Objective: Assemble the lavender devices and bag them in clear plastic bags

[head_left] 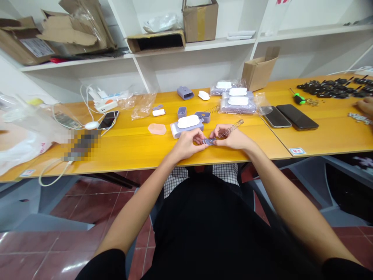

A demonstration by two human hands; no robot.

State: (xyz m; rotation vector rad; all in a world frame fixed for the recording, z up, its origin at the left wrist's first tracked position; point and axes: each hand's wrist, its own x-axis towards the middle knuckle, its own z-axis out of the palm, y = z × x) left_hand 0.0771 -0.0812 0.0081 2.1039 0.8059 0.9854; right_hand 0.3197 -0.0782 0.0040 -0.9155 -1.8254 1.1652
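Observation:
Near the table's front edge, my left hand [190,144] and my right hand [231,138] pinch a small grey-purple part [209,142] between them. A coil spring [234,127] sticks out over the back of my right hand, apparently tucked among its fingers. Just behind my left hand lies a grey-purple housing [175,131] with a white oval piece [189,121] on top. Two small purple cups [182,112] stand behind it, with another spring [212,109] to their right. A pink oval pad [156,129] and a white cylinder [159,112] are to the left.
Bagged purple units [239,105], a purple case [185,93] and a white cap [204,95] sit farther back. Two phones [297,116], a green screwdriver [298,98], black parts [326,88] and another person's hand [365,105] are at right. Cables and a power strip [106,105] lie left.

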